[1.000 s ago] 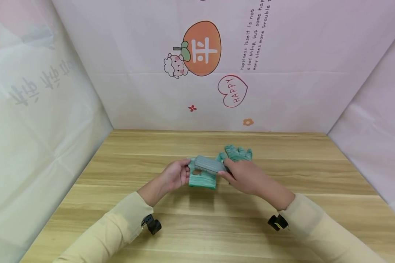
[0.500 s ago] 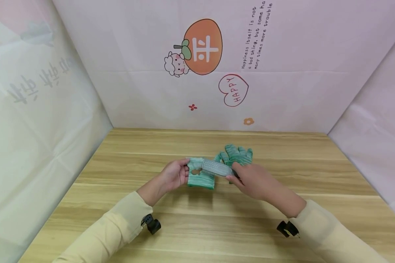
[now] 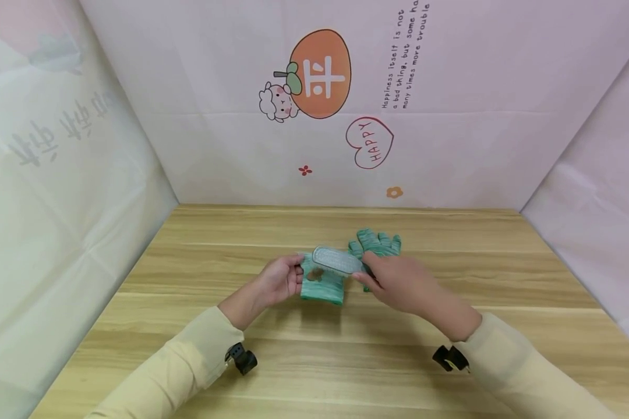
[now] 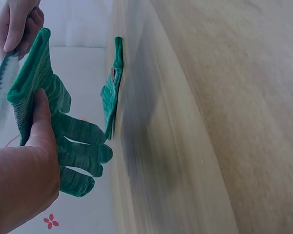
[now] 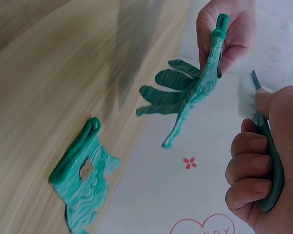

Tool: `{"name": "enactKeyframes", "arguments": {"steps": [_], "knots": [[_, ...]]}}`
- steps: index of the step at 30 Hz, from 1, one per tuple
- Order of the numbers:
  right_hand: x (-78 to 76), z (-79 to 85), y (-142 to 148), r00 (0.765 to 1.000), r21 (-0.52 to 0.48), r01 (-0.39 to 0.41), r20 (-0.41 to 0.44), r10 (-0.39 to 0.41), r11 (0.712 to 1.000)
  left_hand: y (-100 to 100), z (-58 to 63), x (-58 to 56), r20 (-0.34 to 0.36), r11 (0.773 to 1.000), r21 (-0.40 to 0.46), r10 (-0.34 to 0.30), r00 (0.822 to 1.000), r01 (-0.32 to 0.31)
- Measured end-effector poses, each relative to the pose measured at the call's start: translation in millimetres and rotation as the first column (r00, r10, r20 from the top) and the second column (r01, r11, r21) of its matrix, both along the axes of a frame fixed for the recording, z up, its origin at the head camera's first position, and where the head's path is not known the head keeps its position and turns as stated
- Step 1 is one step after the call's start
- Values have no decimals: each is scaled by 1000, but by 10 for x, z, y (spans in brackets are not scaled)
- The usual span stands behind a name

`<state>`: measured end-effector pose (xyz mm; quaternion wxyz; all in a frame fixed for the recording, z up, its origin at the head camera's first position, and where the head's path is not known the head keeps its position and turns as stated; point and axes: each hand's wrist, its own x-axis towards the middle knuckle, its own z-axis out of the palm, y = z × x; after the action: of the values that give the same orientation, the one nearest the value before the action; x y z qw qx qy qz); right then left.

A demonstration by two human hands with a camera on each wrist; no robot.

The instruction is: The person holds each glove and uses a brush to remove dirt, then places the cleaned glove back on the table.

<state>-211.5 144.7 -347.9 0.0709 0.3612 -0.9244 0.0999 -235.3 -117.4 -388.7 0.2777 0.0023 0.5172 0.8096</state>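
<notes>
My left hand (image 3: 280,279) holds a green knit glove (image 3: 322,288) by its cuff, thumb on one side, raised above the table. A brown stain shows on this glove, and in the left wrist view its fingers (image 4: 80,156) hang down. In my right hand (image 3: 403,285) is a scrubbing brush (image 3: 337,261) with a grey-green back and white bristles (image 5: 246,97). My fingers curl round its dark teal handle (image 5: 273,180). The brush head overlaps the held glove in the head view; in the right wrist view it stands a little apart from it.
A second green glove (image 3: 374,243) lies on the wooden table (image 3: 314,372) beyond my right hand, with a brown spot near its cuff (image 5: 85,169). A white printed cloth (image 3: 220,157) forms the back wall, and pale cloth hangs at both sides.
The brush slid right along the held glove, then came back left and lifted slightly. The left hand keeps its grip almost in place. The second glove has not moved.
</notes>
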Motion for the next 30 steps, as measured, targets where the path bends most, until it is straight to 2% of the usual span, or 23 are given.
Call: {"name": "enactKeyframes", "arguments": {"steps": [7,18,26,30], "knots": [[-29,-48,-140,1000,20,-20,-15,20,1000,39,1,29,-7,1000,0,1,1000,-1],[-18,-153,-79,996,0,-40,-83,40,999,-13,21,27,-1,1000,4,19,1000,-19],[34,-152,37,1000,10,8,4,-8,1000,-38,25,18,9,999,8,38,999,-38],[44,-162,101,1000,2,-1,-15,1,1000,-53,29,14,28,998,10,57,998,-58]]}}
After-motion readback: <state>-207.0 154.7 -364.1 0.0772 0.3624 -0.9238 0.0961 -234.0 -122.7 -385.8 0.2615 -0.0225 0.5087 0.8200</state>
